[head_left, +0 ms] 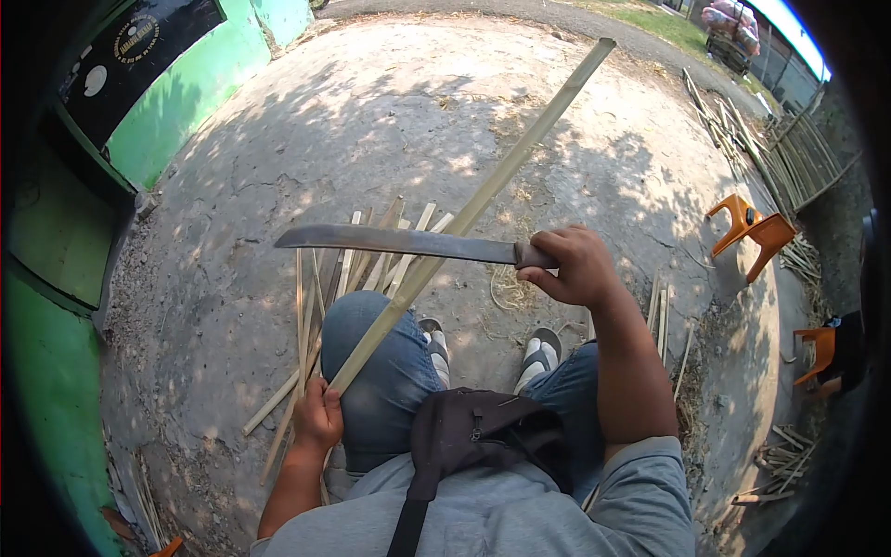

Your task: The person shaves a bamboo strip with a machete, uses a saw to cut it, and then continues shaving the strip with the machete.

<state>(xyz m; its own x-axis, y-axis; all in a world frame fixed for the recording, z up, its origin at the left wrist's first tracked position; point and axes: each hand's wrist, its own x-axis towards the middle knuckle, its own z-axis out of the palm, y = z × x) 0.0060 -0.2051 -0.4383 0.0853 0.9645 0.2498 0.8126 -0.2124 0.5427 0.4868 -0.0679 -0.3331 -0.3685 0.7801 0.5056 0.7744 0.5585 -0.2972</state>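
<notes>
My left hand (pixel 318 415) is closed around the lower end of a long bamboo strip (pixel 520 153), beside my left knee. The strip slants up and away to the right, passing over the knee. In my right hand (pixel 573 266) is the handle of a machete (pixel 399 240), fingers wrapped round it. Its long blade points left, roughly level, and crosses over the strip in this view. Beyond and beside my left knee lies a pile of cut bamboo strips (pixel 356 243), partly hidden by the blade and my leg.
An orange plastic stool (pixel 750 232) lies tipped on the right, with another orange stool (pixel 817 353) nearer. Bamboo poles and a slatted panel (pixel 807 158) rest along the right wall. More bamboo pieces (pixel 787 462) lie at lower right. A green wall (pixel 186 102) runs along the left.
</notes>
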